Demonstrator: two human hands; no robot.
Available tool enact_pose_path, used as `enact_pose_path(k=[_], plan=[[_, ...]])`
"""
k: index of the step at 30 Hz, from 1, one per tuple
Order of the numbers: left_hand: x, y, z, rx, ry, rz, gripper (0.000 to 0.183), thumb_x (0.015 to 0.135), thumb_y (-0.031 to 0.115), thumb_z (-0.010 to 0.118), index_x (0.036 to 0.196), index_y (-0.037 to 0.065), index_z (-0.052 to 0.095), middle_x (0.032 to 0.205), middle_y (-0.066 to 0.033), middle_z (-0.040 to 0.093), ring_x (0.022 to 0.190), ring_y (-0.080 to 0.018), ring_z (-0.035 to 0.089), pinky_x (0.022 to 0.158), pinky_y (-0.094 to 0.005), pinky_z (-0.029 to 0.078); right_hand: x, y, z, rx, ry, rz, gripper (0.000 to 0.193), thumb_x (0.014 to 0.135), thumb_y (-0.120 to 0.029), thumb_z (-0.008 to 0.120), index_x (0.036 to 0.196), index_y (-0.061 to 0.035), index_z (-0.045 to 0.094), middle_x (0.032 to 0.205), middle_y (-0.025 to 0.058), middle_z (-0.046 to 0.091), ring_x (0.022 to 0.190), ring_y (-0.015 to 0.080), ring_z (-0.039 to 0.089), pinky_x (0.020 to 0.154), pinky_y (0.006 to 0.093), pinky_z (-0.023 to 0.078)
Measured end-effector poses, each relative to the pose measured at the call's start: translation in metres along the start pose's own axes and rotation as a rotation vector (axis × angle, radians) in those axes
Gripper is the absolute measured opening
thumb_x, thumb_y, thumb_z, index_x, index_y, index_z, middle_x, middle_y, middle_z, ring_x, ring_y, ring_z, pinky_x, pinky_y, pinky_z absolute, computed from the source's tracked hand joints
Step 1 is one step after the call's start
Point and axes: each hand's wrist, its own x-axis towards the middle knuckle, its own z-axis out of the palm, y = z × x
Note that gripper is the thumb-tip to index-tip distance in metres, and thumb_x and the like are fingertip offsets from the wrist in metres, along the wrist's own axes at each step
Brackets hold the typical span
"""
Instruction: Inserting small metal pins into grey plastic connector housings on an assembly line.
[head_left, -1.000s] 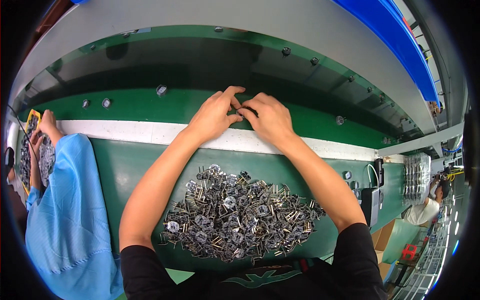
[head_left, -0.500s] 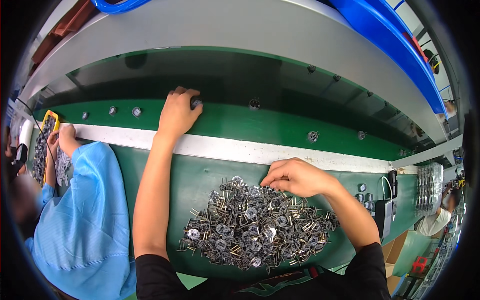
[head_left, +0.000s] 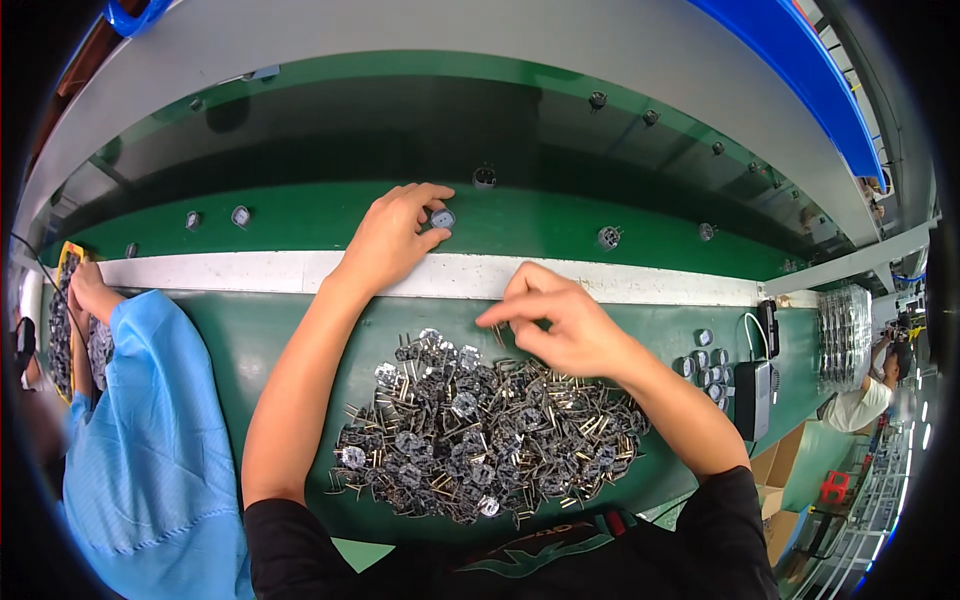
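Note:
My left hand [head_left: 395, 240] is over the green conveyor strip, its thumb and fingers closed around a small round grey plastic housing [head_left: 442, 218]. Lower and to the right, my right hand [head_left: 560, 322] hovers at the upper edge of a heap of pronged plug inserts [head_left: 480, 430]. A thin pronged plug insert [head_left: 500, 331] hangs from its pinched thumb and forefinger, mostly hidden by the fingers. The heap, dark and clear plastic with metal pins, lies on the green table between my forearms.
A white rail [head_left: 460, 283] separates table and conveyor. Housings, such as this one [head_left: 609, 237], stand spaced along the belt. More grey housings [head_left: 712, 375] sit right, beside a black box [head_left: 752, 400]. At left, a person in a blue sleeve [head_left: 150, 420] works near a yellow tray [head_left: 66, 330].
My left hand has moved right along the conveyor with the housing, which now shows more plainly. My right hand has lifted off the heap with a plug insert. The whole view has shifted slightly.

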Motion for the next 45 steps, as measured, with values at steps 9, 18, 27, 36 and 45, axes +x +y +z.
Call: enact_pose_path(k=[9,18,27,36,45], plan=[[-0.002,-0.003,0.009,-0.133,-0.004,-0.002,0.050,0.081,0.003,0.075,0.129,0.006,0.062,0.104,-0.0123,0.072,0.093,-0.0263,0.066,0.087,-0.0399,0.055,0.041,0.021,0.001,0.351,0.186,0.399,0.022,0.090,-0.002,0.075,0.111,0.0010,0.071,0.093,0.0033,0.070,0.083,0.0086,0.068,0.069,0.0236,0.053],[-0.004,-0.001,0.014,-0.060,0.041,0.067,0.056,0.077,0.006,0.082,0.128,0.008,0.060,0.099,-0.0037,0.071,0.086,-0.0223,0.056,0.083,-0.0374,0.052,0.084,0.057,-0.003,-0.092,0.343,0.212,0.013,0.089,-0.008,0.077,0.095,0.0033,0.075,0.093,0.0060,0.069,0.080,0.0103,0.065,0.069,0.0267,0.052],[-0.005,0.001,0.018,-0.026,0.072,0.062,0.058,0.077,0.009,0.082,0.130,0.010,0.058,0.099,-0.0032,0.072,0.087,-0.0240,0.058,0.081,-0.0383,0.053,0.086,0.060,0.003,-0.420,0.316,0.120,0.013,0.087,-0.010,0.074,0.096,-0.0008,0.073,0.090,0.0099,0.068,0.075,0.0239,0.067,0.069,0.0363,0.052],[-0.006,0.003,0.025,0.031,0.090,0.100,0.050,0.079,0.008,0.080,0.124,0.008,0.059,0.100,-0.0062,0.073,0.101,-0.0309,0.063,0.085,-0.0433,0.053,0.081,0.061,0.014,-0.614,0.371,0.043,0.008,0.088,-0.013,0.071,0.088,-0.0056,0.072,0.089,0.0070,0.065,0.083,0.0279,0.066,0.072,0.0429,0.053],[0.002,-0.004,0.027,0.158,0.268,0.047,0.042,0.084,0.006,0.073,0.125,0.005,0.060,0.107,-0.0132,0.069,0.105,-0.0346,0.062,0.091,-0.0445,0.050,0.058,0.020,-0.022,-0.562,0.298,0.068,0.023,0.087,-0.020,0.069,0.106,-0.0079,0.071,0.095,0.0148,0.063,0.093,0.0349,0.065,0.080,0.0449,0.054]])
